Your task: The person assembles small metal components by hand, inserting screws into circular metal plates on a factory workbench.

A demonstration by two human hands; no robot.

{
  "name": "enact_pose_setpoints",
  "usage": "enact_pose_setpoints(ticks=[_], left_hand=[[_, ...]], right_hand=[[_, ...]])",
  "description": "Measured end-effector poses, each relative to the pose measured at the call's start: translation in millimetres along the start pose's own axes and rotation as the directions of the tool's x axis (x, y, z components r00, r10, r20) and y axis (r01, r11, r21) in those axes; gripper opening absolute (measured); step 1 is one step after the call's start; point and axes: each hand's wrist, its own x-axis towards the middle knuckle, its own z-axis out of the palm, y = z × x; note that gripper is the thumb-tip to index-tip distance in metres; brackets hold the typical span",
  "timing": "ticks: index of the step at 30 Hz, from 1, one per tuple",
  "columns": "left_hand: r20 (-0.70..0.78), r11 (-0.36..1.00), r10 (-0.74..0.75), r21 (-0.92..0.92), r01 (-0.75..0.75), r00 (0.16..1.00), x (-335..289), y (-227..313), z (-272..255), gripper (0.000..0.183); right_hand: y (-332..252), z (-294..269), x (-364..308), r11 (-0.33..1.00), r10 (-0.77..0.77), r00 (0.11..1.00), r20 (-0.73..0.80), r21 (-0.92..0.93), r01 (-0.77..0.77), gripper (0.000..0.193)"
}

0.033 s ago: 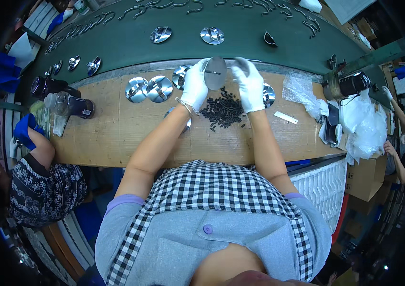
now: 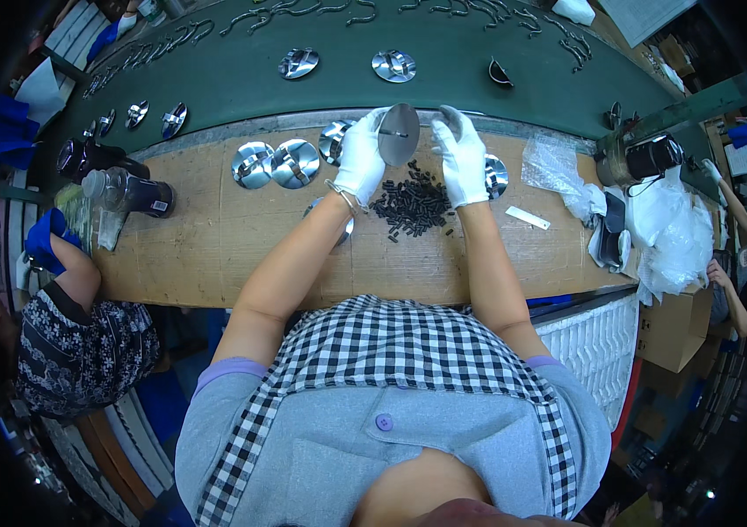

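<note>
In my gloved left hand [image 2: 362, 162] is a round metal lid [image 2: 399, 134], held tilted by its rim with a short dark stud sticking out of its middle. My gloved right hand [image 2: 461, 160] is just to the right of the lid, its thumb and fingers apart and nothing visible between them. Below and between the hands spreads a pile of small black cylindrical pieces [image 2: 410, 207]. Shiny lids with strap-like handles [image 2: 295, 164] lie left of my left hand, one partly behind it. Another shiny lid [image 2: 496, 176] shows beside my right wrist.
The cardboard-covered table [image 2: 224, 255] borders a green belt [image 2: 338, 97] bearing lids and curved metal handles. A white strip [image 2: 528, 217] and bubble wrap [image 2: 551, 167] lie right. A jar [image 2: 132, 193] stands left. Co-workers sit left [image 2: 83, 351] and right [image 2: 746, 272].
The lid in my left hand is turned very slightly, and my right hand has shifted a little. The rest looks the same.
</note>
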Motion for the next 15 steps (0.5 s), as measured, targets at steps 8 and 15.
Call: enact_pose_setpoints(ticks=[8,15], left_hand=[[-0.153,0.960,0.199,0.229,-0.161,0.968,26.6,-9.0,-30.8,0.025],[-0.192,0.997,0.020,0.074,-0.006,0.981,24.5,-7.1,-59.8,0.025]], right_hand=[[26.9,-9.1,48.2,0.866,0.453,0.886,0.101,0.186,-0.464,0.024],[56.4,31.5,112.0,0.800,0.451,0.887,0.099,0.395,-0.451,0.041]])
